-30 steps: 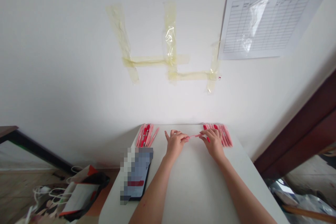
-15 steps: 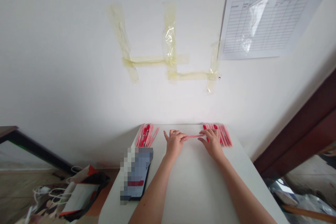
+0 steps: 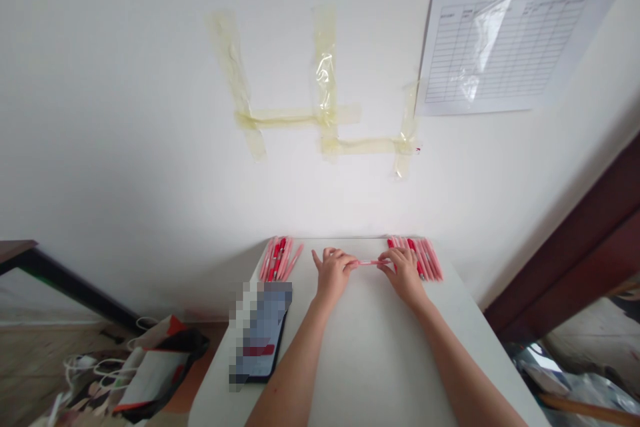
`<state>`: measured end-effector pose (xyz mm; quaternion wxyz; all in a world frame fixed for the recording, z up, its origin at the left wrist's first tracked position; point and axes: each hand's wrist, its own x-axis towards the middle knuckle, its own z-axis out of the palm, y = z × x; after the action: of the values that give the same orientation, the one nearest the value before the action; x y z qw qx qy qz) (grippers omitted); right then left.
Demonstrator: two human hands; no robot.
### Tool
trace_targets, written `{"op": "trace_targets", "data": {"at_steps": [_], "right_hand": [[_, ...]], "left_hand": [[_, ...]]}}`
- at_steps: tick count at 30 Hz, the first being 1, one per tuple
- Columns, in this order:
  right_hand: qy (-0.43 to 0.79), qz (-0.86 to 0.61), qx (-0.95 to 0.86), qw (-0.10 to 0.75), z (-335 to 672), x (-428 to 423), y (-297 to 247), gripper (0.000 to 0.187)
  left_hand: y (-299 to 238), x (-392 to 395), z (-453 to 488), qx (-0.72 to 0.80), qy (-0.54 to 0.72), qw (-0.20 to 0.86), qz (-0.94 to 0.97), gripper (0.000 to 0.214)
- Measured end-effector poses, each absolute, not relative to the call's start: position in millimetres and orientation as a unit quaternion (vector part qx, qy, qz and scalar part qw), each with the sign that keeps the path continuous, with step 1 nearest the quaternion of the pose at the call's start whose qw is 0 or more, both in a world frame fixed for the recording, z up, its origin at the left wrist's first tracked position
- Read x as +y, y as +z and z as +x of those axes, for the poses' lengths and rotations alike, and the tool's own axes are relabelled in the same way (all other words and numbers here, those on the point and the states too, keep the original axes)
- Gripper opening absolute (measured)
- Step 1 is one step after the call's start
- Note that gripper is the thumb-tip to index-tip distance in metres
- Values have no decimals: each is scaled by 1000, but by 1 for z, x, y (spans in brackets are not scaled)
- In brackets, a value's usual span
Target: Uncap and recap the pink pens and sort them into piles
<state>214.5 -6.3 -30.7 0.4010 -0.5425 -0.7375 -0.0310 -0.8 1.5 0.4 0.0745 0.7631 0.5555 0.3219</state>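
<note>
Head view, pen handling: the slim pen was probably light, stiff and smooth-barrelled, apt to roll or twist if pinched loosely, and not very fragile.
Pen hold points: both ends looked best for taking hold, a fingertip pinch at each, with little force likely needed.
Left hand: thumb and fingers were pinched together on the pen's left end.
Right hand: thumb and fingertips were clamped about the pen's right end.
Pen place: it spanned the gap between the two grips, nearly level from side to side; whether it touched the white table below could not be told.
Pen look: pink, straight and thin, with a paler marking along its middle; its ends were hidden by fingers.
Left pens: pink and red, beyond the left grip's outer side.
Right pens: similar colours, just beside the right grip.
</note>
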Motion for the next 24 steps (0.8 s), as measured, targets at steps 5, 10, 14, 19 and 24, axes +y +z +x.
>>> {"op": "trace_targets", "data": {"at_steps": [5,10,14,19,24], "right_hand": [[-39,-556,-733,389,214,-7,-31,36],[-44,-553,-736,388,214,-8,-31,31],[-37,-539,-737,405,215,-6,-33,27],[-36,-536,-740,404,216,-5,-35,29],[-44,-562,-728,390,214,-5,-37,30]], "left_hand": [[1,1,-1,556,324,73,762,12],[0,1,-2,556,323,68,763,11],[1,1,-1,559,320,65,762,11],[1,2,-1,560,319,64,762,10],[-1,2,-1,559,323,60,761,10]]}}
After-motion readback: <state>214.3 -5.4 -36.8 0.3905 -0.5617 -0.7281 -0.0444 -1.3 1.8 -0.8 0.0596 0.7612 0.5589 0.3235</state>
